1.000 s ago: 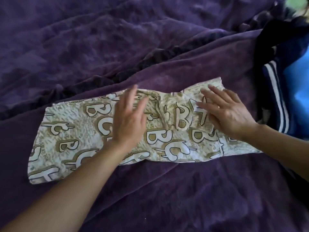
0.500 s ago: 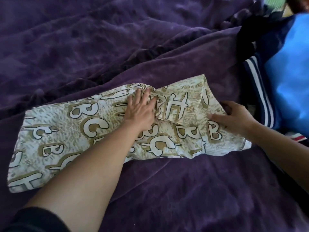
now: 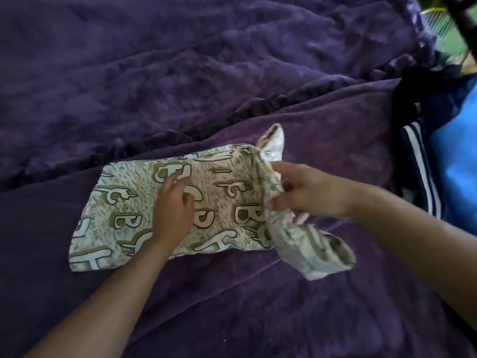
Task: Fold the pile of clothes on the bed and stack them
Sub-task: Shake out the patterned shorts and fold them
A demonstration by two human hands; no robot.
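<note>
A cream and olive garment printed with large letters (image 3: 124,208) lies across the purple blanket (image 3: 232,306) on the bed. My left hand (image 3: 174,208) rests flat on its middle with fingers spread, pressing it down. My right hand (image 3: 307,192) grips the garment's right end, which is lifted off the bed and bunched, with a fold hanging down below the hand. One corner of the cloth sticks up behind my right hand.
A navy garment with white stripes (image 3: 423,171) and a bright blue cloth (image 3: 454,161) lie piled at the right edge. A raised ridge of blanket (image 3: 232,117) runs diagonally behind the printed garment. Something green shows at the top right corner.
My right hand went from lying flat on the garment's right end to gripping it and lifting it leftward. My left hand stayed pressing on the middle. The camera view shifted.
</note>
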